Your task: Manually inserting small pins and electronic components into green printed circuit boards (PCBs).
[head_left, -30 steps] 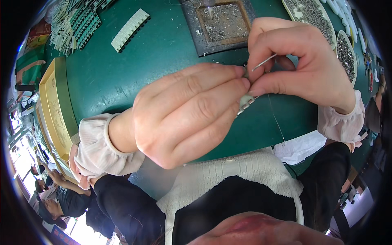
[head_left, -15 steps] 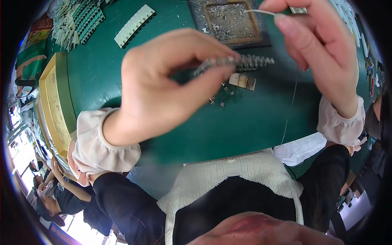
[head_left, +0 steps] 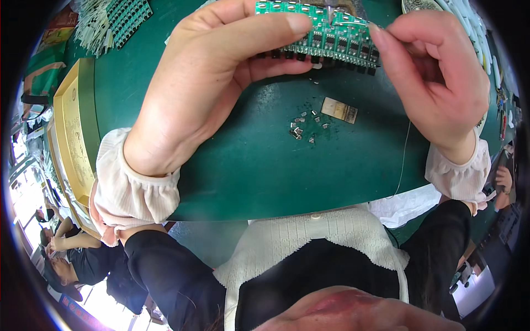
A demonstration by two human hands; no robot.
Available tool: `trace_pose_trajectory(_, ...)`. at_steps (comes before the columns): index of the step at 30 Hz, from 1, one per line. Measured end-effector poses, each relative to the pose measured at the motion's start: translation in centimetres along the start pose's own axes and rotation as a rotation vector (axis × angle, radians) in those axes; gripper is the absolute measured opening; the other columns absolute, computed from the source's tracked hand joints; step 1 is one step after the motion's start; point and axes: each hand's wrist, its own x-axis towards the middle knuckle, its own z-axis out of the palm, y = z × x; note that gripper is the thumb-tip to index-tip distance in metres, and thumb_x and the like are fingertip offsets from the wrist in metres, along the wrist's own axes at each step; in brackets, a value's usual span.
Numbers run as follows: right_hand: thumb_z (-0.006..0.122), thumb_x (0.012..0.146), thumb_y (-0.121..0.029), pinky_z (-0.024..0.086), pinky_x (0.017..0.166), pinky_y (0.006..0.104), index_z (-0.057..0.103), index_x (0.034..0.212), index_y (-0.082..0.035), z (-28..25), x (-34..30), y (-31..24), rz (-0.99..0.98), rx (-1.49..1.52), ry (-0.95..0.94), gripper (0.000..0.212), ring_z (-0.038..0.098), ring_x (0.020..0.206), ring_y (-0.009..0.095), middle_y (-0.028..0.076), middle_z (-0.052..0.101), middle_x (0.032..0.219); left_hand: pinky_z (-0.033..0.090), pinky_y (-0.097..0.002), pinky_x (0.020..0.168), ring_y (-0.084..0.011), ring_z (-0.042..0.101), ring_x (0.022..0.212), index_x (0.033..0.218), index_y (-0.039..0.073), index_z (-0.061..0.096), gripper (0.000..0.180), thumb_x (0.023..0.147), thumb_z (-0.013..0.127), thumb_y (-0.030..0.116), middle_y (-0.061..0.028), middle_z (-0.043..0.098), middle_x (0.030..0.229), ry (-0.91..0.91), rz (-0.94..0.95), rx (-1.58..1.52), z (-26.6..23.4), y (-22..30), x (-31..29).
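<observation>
My left hand (head_left: 204, 66) grips a green circuit board (head_left: 353, 45) at the table's far side, the thumb on its upper face and fingers beneath. Rows of small black chips and shiny solder points cover the board; dark parts stick out along its near edge. Thumb and forefinger of my right hand (head_left: 441, 71) pinch a thin solder wire (head_left: 353, 23), its end lying over the board's face. A length of this wire (head_left: 406, 149) hangs from the hand toward the table's front edge. A narrow pointed tip (head_left: 330, 15) meets the board near the wire end; what it belongs to is hidden.
Several tiny metal pieces (head_left: 298, 131) lie on the green table (head_left: 265, 182) beside a small tan block (head_left: 339, 110). Another board panel (head_left: 130, 21) and pale strips (head_left: 94, 30) lie far left. A gold box (head_left: 74, 132) stands at the left edge. People sit at lower left.
My left hand has turned the board face up and moved it away over the dark tray. My right hand has brought the wire end down onto it.
</observation>
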Motion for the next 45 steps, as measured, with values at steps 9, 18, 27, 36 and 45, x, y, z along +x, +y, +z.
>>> trace_pose_trajectory(9,0.076,0.086,0.012,0.039,0.052,0.0154,0.066,0.101,0.005,0.4,0.3,-0.6,-0.046,-0.091,0.028,0.019,0.052,0.064,0.001,0.002,0.063,0.085,0.061,-0.0312,0.083,-0.0169,0.072,0.091,0.112,-0.001,0.071,0.017,0.097,0.068,0.007,-0.0114,0.075,0.110,0.009,-0.162,-0.148,0.7,1.7,-0.5)
trace_pose_trajectory(18,0.076,0.086,0.013,0.038,0.051,0.0148,0.066,0.099,0.005,0.7,0.3,-0.5,-0.053,-0.074,0.034,0.019,0.051,0.062,0.001,0.002,0.063,0.084,0.061,-0.0316,0.082,-0.0172,0.072,0.091,0.114,-0.001,0.070,0.019,0.098,0.068,0.008,-0.0120,0.074,0.110,0.113,-0.175,-0.038,1.4,1.6,-0.3)
trace_pose_trajectory(27,0.075,0.085,0.003,0.043,0.056,0.0233,0.068,0.094,0.001,-1.5,1.7,0.2,0.053,-0.224,-0.024,0.011,0.058,0.065,0.012,0.006,0.065,0.081,0.063,-0.0312,0.085,-0.0136,0.072,0.092,0.106,0.003,0.071,0.012,0.098,0.067,0.010,-0.0053,0.074,0.103,-0.037,-0.027,0.025,-0.2,0.0,-0.3)
trace_pose_trajectory(36,0.069,0.080,-0.010,0.049,0.063,0.0422,0.067,0.080,0.000,-5.8,1.1,5.9,0.441,-0.796,-0.208,0.010,0.065,0.068,0.036,0.019,0.065,0.074,0.052,-0.0244,0.079,-0.0081,0.066,0.088,0.102,-0.001,0.069,0.012,0.091,0.070,-0.007,-0.0052,0.073,0.099,-0.154,-0.072,0.146,1.4,-0.4,-1.3)
trace_pose_trajectory(45,0.066,0.079,-0.009,0.053,0.073,0.0476,0.067,0.077,0.000,-5.2,0.2,7.8,0.261,-0.705,-0.395,0.010,0.066,0.079,0.041,0.021,0.067,0.079,0.053,-0.0281,0.084,-0.0151,0.067,0.092,0.095,-0.005,0.069,0.009,0.088,0.070,-0.011,-0.0119,0.072,0.102,-0.157,-0.060,0.415,2.4,-0.3,-2.2)
